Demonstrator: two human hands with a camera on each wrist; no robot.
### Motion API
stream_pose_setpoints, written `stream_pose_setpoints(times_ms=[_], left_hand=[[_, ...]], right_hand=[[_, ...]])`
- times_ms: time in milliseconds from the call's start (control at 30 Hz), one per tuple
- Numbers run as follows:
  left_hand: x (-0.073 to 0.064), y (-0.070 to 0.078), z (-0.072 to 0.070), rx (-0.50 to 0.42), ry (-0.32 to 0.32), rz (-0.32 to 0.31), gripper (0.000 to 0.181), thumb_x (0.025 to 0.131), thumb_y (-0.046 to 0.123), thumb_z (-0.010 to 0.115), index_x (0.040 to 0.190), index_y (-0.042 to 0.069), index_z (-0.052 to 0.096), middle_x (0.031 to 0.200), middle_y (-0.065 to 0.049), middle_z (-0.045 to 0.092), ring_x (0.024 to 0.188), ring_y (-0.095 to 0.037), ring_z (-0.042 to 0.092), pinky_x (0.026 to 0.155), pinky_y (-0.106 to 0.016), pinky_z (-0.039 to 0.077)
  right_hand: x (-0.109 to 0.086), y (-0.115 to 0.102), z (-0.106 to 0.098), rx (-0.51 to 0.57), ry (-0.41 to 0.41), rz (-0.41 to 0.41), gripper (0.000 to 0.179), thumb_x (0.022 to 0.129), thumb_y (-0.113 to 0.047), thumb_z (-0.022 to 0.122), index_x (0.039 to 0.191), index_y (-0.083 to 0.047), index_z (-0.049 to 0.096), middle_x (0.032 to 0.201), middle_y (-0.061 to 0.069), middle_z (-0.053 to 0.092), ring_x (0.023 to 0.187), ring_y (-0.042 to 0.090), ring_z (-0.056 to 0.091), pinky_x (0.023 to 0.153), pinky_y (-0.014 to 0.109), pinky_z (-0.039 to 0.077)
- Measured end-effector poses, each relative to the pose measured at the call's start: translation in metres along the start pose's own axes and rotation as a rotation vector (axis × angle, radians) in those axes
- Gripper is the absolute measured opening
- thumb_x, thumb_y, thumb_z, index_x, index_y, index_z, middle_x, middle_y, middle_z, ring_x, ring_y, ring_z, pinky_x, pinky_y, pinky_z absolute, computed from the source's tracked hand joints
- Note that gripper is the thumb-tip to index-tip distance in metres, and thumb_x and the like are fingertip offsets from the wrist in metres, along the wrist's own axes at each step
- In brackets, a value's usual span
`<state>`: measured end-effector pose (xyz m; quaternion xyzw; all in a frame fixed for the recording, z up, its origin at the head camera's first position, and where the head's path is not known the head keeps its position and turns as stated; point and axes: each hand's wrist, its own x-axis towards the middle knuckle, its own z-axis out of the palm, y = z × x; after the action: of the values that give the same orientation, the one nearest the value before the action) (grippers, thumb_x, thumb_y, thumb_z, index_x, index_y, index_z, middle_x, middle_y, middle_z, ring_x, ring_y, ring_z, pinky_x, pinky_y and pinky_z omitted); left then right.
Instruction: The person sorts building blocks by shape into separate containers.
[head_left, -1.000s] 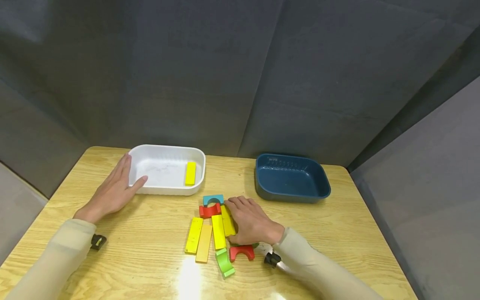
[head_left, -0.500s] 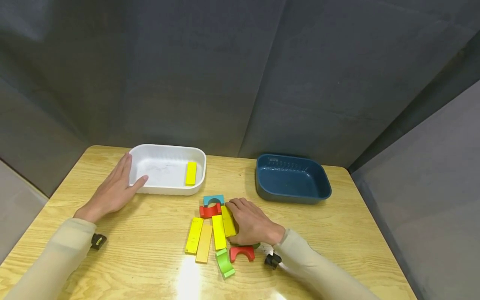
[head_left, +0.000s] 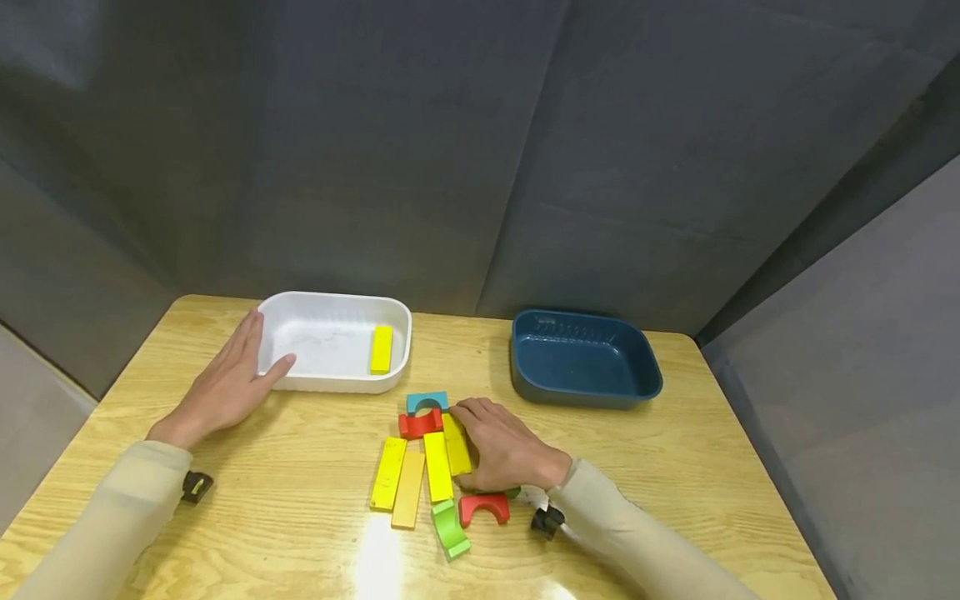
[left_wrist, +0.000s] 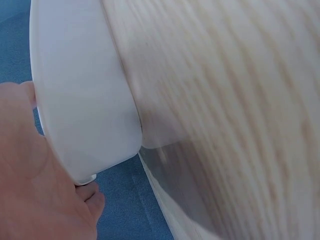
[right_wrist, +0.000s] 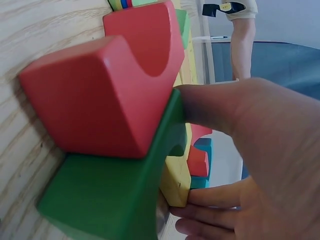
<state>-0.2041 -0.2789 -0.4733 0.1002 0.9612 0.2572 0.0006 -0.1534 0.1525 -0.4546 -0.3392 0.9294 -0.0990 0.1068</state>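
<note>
My left hand (head_left: 223,379) rests at the left end of a white plastic tray (head_left: 330,384), fingers straight along its side and thumb over the front rim. A yellow block (head_left: 380,350) lies inside the tray. Near the table's middle my right hand (head_left: 504,446) pinches a long yellow block (head_left: 457,452) at its ends, fingers at the far end and thumb at the near one. Beside that block lie more yellow planks (head_left: 438,468), a red arch block (head_left: 420,423) and a blue arch block (head_left: 427,401). Under the hand stands a dark green arch block (right_wrist: 110,190), mostly hidden in the head view.
A dark blue tray (head_left: 585,396) stands at the back right. Closer to the front edge lie a light green arch block (head_left: 450,529), another red arch block (head_left: 484,506) and an orange plank (head_left: 407,492). Dark cloth (head_left: 375,167) hangs behind the table.
</note>
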Motion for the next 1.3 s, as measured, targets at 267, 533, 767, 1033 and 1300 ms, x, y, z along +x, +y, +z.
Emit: stream_pose_setpoints(times_ms=[267,533,767,1033,1300], left_hand=[[-0.0002,0.0005,0.0007,0.002,-0.003,-0.003,0.099,0.111,0.061,0.041,0.168,-0.002,-0.01,0.177,-0.015,-0.02,0.164,-0.042,-0.009,0.128,-0.069,0.009],[0.0003,0.0008,0.0,0.01,0.001,-0.003,0.099,0.111,0.062,0.041,0.169,-0.001,-0.01,0.177,-0.015,-0.019,0.164,-0.043,-0.006,0.127,-0.07,0.01],[-0.0012,0.0,0.0009,0.008,-0.006,-0.006,0.099,0.111,0.062,0.041,0.168,-0.001,-0.01,0.177,-0.015,-0.02,0.164,-0.042,-0.009,0.128,-0.069,0.009],[-0.001,-0.0001,0.0008,0.008,-0.003,-0.004,0.099,0.111,0.062,0.04,0.169,-0.001,-0.01,0.177,-0.014,-0.02,0.164,-0.042,-0.009,0.128,-0.069,0.009],[0.0006,0.0006,0.0003,0.003,-0.002,-0.005,0.099,0.111,0.062,0.041,0.169,-0.001,-0.011,0.177,-0.015,-0.02,0.164,-0.042,-0.008,0.128,-0.069,0.009]], right_hand=[[-0.001,0.0015,0.0001,0.005,0.011,-0.002,0.093,0.082,-0.043,0.089,0.155,-0.001,0.049,0.152,0.011,0.054,0.139,0.028,0.05,0.122,0.043,0.041],[-0.002,0.0018,0.0003,0.011,0.039,-0.006,0.091,0.081,-0.045,0.09,0.152,-0.002,0.052,0.147,0.008,0.057,0.134,0.026,0.053,0.119,0.042,0.044],[-0.0033,0.0019,0.0018,-0.003,0.057,-0.004,0.091,0.08,-0.048,0.091,0.15,-0.003,0.054,0.145,0.008,0.058,0.133,0.026,0.054,0.118,0.041,0.045],[-0.0056,0.0018,-0.0006,-0.002,0.099,-0.003,0.092,0.078,-0.049,0.092,0.148,-0.002,0.055,0.143,0.008,0.059,0.131,0.026,0.055,0.117,0.042,0.046],[-0.0084,0.0026,-0.0058,0.012,0.127,0.028,0.094,0.077,-0.049,0.093,0.149,-0.002,0.055,0.145,0.009,0.059,0.132,0.028,0.055,0.118,0.044,0.046]])
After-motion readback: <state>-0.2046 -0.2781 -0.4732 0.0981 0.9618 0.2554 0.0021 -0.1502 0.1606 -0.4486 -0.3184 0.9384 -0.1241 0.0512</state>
